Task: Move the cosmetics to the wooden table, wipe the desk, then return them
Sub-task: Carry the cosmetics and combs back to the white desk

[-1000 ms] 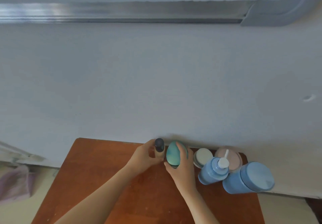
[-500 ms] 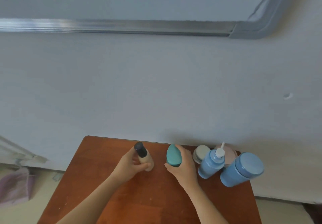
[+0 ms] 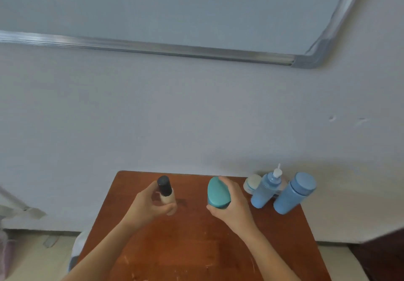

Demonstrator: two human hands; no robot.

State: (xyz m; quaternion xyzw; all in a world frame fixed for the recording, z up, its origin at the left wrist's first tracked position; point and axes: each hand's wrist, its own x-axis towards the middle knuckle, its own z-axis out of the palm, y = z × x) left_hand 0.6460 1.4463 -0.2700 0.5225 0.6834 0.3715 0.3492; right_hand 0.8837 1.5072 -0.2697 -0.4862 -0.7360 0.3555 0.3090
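Cosmetic bottle [image 3: 166, 194], beige with a black cap: gripped in the left hand [image 3: 148, 205], fingers wrapped round its lower body, cap tilted away from the wrist. Whether its base clears the counter [image 3: 192, 248] I cannot tell. Teal container [image 3: 218, 191]: grasped in the right hand [image 3: 235, 207], fingers curled over its far side, thumb at its near lower edge. Just outboard of the right hand's knuckles stand a white jar [image 3: 252, 183], a pump bottle [image 3: 265, 190] and a blue capped bottle [image 3: 293, 194], close together.

Risks, as I judge them: the teal shell looks smooth and rounded, so a one-sided grip could let it squirt free. The beige one leans and is held low; a slack wrist could drop it. Right knuckles sit near the pump bottle; a sideways swing would topple that tall neighbour into the others.
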